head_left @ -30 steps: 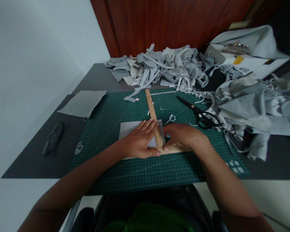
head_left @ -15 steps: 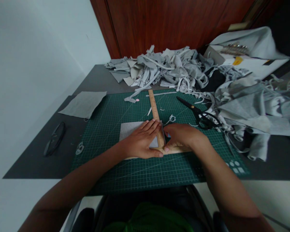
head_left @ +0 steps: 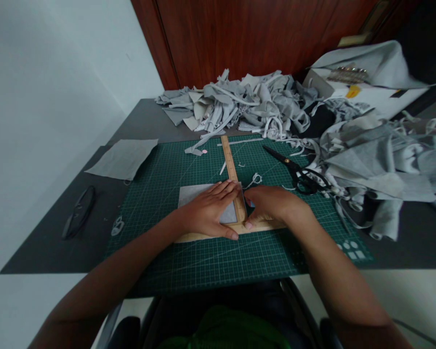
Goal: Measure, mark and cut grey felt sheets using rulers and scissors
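A grey fabric square lies on the green cutting mat. Across it runs a wooden ruler, set upright on the mat, and a second wooden ruler lies crosswise along the square's near edge. My left hand presses flat on the fabric and the upright ruler, fingers spread. Just right of that ruler, my right hand is curled on the crosswise ruler, thumb on the wood. What its fingers hold is hidden.
Black scissors lie on the mat to the right. Heaps of grey fabric scraps fill the back and right side. Another grey square and black glasses lie at left. A white box stands far right.
Both hands stay pressed in place on the fabric and rulers. The view has shifted slightly, nothing else has moved.
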Motion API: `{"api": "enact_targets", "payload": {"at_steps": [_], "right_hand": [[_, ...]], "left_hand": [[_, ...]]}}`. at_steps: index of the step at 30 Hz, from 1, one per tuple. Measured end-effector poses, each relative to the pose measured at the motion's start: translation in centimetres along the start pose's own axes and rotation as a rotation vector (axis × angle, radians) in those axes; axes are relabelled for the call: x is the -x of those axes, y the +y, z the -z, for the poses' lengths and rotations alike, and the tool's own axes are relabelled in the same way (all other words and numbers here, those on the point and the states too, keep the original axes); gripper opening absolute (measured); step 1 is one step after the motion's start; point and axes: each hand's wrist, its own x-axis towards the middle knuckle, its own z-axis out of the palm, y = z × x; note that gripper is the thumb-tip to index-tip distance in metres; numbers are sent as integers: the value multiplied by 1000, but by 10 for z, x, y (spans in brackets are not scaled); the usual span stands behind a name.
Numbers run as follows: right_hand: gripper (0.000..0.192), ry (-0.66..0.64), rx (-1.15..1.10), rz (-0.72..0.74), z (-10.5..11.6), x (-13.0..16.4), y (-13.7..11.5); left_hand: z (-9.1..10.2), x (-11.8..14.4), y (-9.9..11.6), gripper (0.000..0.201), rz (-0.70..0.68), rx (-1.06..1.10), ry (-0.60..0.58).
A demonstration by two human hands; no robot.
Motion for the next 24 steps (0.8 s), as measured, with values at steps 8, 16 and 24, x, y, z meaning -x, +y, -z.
{"api": "enact_targets", "payload": {"at_steps": [8,16,24], "right_hand": [[55,2,-9,3,2,3,-2],[54,4,-33,23,0,-1,0],[54,12,-19,23,-1,0,0]], "left_hand": [[0,0,-1,132,16,-5,-15],[0,0,-3,125,7,-17,-28],[1,-1,-4,126,3,-1,-32]]}}
